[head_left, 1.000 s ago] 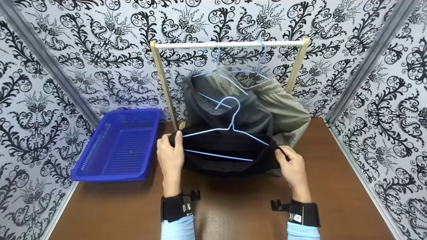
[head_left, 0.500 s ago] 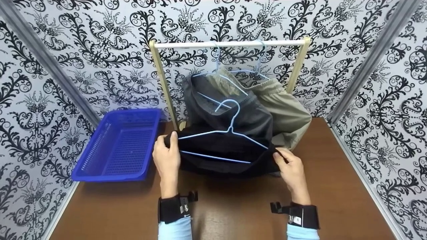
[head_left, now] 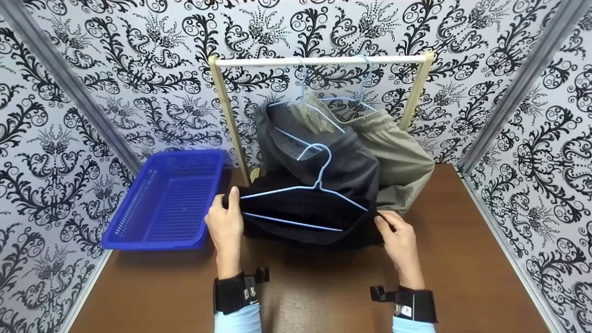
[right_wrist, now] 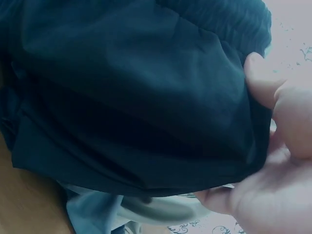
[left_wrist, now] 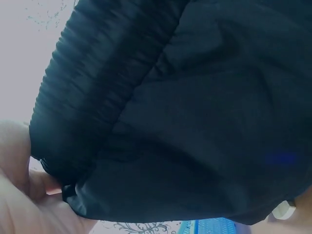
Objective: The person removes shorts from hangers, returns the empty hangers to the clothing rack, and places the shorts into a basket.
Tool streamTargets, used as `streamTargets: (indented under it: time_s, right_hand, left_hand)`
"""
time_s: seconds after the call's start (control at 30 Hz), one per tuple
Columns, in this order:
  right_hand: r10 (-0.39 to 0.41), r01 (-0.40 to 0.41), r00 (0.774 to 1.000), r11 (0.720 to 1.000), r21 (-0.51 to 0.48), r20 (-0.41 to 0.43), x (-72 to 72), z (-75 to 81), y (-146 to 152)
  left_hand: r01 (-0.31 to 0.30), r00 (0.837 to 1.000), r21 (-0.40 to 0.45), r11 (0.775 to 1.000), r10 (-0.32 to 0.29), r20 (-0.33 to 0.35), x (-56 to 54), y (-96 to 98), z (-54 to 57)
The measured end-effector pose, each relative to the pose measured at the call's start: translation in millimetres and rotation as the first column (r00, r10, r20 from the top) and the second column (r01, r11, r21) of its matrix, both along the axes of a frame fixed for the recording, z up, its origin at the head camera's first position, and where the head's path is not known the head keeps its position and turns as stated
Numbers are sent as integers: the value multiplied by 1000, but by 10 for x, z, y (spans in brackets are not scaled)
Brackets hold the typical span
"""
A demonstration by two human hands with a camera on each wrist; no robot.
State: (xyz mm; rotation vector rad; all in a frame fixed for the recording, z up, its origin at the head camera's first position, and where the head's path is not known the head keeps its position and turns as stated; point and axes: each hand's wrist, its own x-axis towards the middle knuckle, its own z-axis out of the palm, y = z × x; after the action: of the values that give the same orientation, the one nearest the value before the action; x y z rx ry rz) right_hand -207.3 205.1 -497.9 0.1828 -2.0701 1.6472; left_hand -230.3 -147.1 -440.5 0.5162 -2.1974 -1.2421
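Note:
Black shorts (head_left: 305, 238) with a gathered elastic waistband are stretched wide between my two hands. My left hand (head_left: 225, 231) pinches the left end of the waistband, thumb on top. At the other end, my right hand (head_left: 400, 243) grips the waistband the same way. A light blue hanger (head_left: 318, 185) sits inside the waist opening, its hook pointing up and its lower bar showing across the opening; its ends are hidden in the cloth. In the left wrist view the gathered waistband (left_wrist: 97, 83) shows close up. Fingers (right_wrist: 263, 83) hold the side of the cloth in the right wrist view.
Behind stands a clothes rack with a white rail (head_left: 259, 62) and wooden posts. Grey shorts (head_left: 351, 157) and khaki shorts (head_left: 402, 152) hang there on blue hangers. A blue plastic basket (head_left: 162, 245) stands on the brown table (head_left: 462, 277) at left.
Both hands have drawn the black shorts and the hanger slightly toward me and to the left. The hanger's hook sits lower in view. The grip stays the same.

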Motion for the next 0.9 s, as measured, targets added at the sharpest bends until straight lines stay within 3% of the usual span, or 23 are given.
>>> streamTargets:
  time_s: [0.23,0.43,0.73,0.9]
  right_hand:
    - [-50,53,996,998,38,-76,11,-37,-5]
    - [-63,65,997,996,59,-35,44,-35,-24]
    - [-16,16,997,1000,-8,-77,48,-81,2]
    - [-58,59,998,997,39,-37,61,-75,27]
  left_hand:
    - [36,999,11,999,-36,35,12,4,-14]
    - [36,999,8,999,-36,35,30,-8,18]
    - [41,998,-7,999,-40,45,23,-6,21]
    - [62,996,-6,998,-61,60,34,-35,15]
